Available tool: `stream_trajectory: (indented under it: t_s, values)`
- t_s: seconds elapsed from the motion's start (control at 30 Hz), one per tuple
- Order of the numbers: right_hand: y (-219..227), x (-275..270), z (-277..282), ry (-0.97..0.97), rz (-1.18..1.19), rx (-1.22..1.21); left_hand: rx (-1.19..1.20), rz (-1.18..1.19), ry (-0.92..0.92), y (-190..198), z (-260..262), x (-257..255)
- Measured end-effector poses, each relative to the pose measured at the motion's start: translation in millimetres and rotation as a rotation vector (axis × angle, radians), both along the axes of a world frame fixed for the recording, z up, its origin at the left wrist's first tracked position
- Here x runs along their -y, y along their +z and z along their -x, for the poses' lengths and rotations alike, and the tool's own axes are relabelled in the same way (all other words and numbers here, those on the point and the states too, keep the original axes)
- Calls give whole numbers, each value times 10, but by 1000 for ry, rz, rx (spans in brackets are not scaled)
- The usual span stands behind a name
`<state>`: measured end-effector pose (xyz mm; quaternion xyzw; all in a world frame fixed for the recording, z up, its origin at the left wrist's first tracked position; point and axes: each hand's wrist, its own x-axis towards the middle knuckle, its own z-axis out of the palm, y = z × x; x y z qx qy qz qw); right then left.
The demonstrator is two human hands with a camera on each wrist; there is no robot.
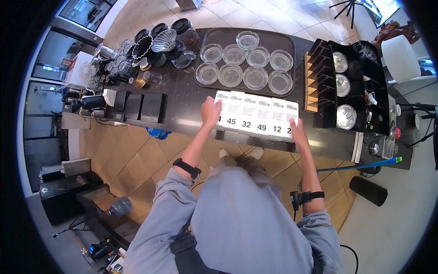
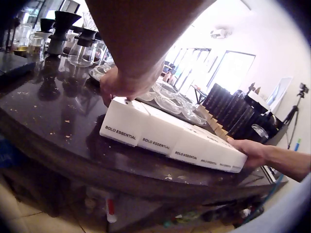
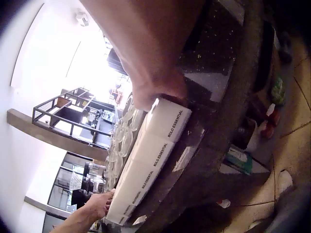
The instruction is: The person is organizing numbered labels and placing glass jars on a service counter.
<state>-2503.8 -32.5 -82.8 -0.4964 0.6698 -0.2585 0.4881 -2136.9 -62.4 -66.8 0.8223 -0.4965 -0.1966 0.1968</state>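
Observation:
A tight row of several white boxes [image 1: 257, 115] lies along the front of the dark counter, with large black numbers on top. "BOLO ESSENTIAL" is printed on their near sides in the left wrist view. At the row's left end, my left hand [image 1: 210, 112] grips the outermost box, its thumb over the top edge. My right hand [image 1: 299, 132] holds the opposite end, thumb on the top face beside a partly covered number. The boxes stand side by side, slightly stepped along their near edge. In the right wrist view, the right hand's fingertips are hidden behind the end box [image 3: 167, 119].
Just behind the boxes, a dark tray [image 1: 293, 45] carries several round glass dishes [image 1: 255, 78]. A wooden-based rack [image 1: 311, 86] and a black organizer [image 1: 355, 98] stand to the right. Coffee drippers [image 1: 164, 40], glassware and flat black scales [image 1: 152, 108] occupy the left.

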Motion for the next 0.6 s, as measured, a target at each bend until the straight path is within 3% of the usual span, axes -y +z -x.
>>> stream_trajectory:
  t_s: [0.2, 0.33, 0.4, 0.47, 0.53, 0.6]
  values:
    - [-17, 21, 18, 54, -1, -107, -75, 35, 46, -111, -39, 20]
    - [-476, 72, 259, 33, 288, -53, -196, -69, 10, 26, -199, -3]
    - [-28, 30, 198, 28, 225, -259, -190, 58, 93, 171, -269, -180]
    - [390, -202, 20, -118, 286, -483, -267, 221, 50, 190, -532, -475]
    - [406, -385, -44, -202, 587, -507, -399, 319, 40, 287, -860, -948]
    - [592, -684, -350, -156, 681, -461, -436, 510, 101, 326, -1203, -1614]
